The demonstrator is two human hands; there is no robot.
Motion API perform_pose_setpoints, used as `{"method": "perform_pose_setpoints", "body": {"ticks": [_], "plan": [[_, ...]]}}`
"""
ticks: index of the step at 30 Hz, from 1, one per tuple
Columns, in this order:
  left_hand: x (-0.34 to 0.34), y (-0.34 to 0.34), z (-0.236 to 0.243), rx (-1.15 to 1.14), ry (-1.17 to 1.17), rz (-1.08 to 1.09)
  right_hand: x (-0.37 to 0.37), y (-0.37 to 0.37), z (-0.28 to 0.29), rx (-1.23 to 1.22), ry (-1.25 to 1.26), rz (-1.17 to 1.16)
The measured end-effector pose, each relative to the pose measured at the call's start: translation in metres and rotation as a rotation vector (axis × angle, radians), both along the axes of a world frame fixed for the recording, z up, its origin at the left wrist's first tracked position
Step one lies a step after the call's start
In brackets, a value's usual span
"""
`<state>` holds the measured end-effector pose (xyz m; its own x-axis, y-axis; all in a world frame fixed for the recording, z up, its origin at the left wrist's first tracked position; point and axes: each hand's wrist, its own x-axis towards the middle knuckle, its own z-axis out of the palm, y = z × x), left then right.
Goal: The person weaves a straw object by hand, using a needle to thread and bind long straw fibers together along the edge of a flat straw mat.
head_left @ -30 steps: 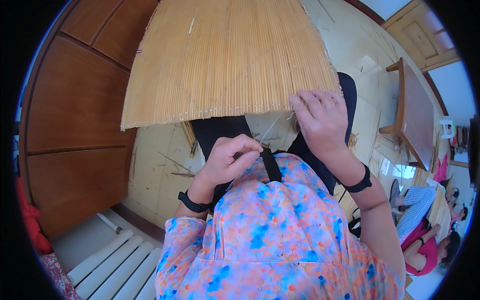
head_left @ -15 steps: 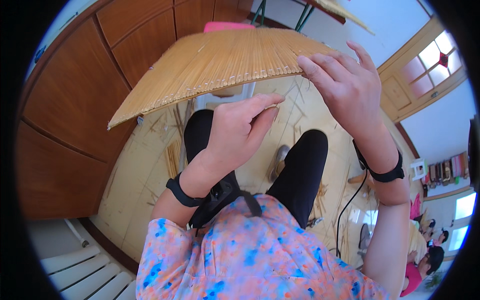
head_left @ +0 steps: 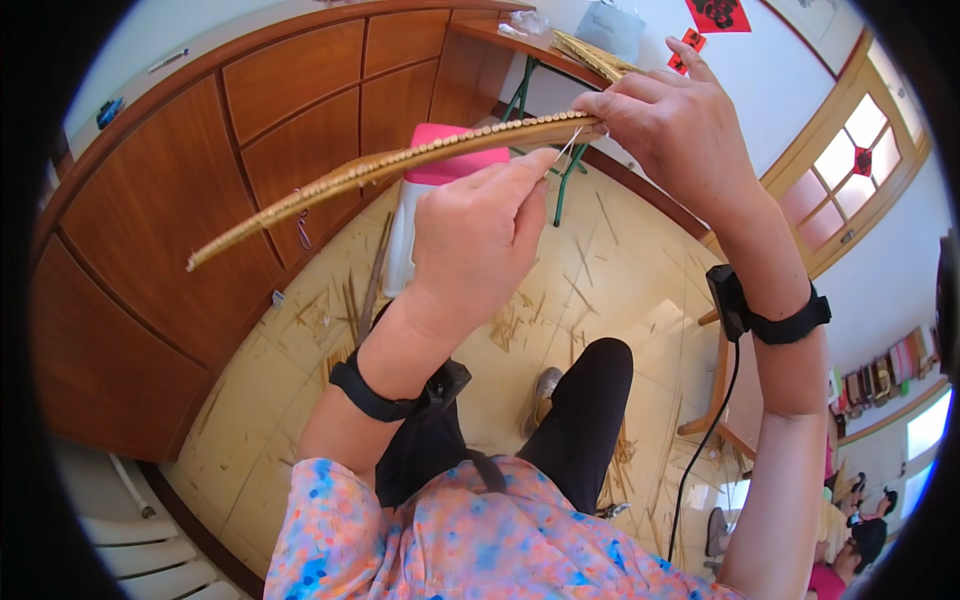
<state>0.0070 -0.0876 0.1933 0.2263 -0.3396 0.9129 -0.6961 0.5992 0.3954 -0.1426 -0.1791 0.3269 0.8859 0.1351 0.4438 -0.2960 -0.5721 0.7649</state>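
Observation:
A straw-coloured mat of thin, straight sticks (head_left: 380, 165) is held up almost edge-on, its row of round stick ends running from lower left to upper right. My right hand (head_left: 670, 135) grips its upper right end, thumb and fingers at the edge with one finger raised. A thin white thread (head_left: 568, 148) runs from that edge down to my left hand (head_left: 480, 225), which is just below the mat with thumb and forefinger pinched on the thread. Whatever else is between those fingertips is hidden. Black straps circle both my wrists.
Wooden cabinets (head_left: 290, 70) line the left. Ahead stand a pink-topped white stool (head_left: 455, 140) and a table (head_left: 525, 40) on green legs. Stick scraps litter the tiled floor. A wooden piece of furniture (head_left: 735, 400) is at right, with seated people (head_left: 850, 550) beyond. A white radiator (head_left: 140, 550) is at lower left.
The mat has risen and tipped from face-on to nearly edge-on. Both my hands have moved upward with it. The view now takes in more of the cabinets, back table and wall.

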Motion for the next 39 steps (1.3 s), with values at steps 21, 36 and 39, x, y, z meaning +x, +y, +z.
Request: {"method": "perform_pose_setpoints", "body": {"ticks": [21,36,39], "plan": [[-0.007,-0.033,0.036,-0.005,-0.067,0.117,-0.002,-0.025,0.02,0.199,-0.151,-0.098],[-0.007,-0.037,0.035,0.001,-0.079,0.145,-0.003,-0.026,0.016,0.282,-0.19,-0.107],[-0.007,-0.037,0.036,0.0,-0.083,0.146,-0.004,-0.027,0.016,0.248,-0.186,-0.081]]}}
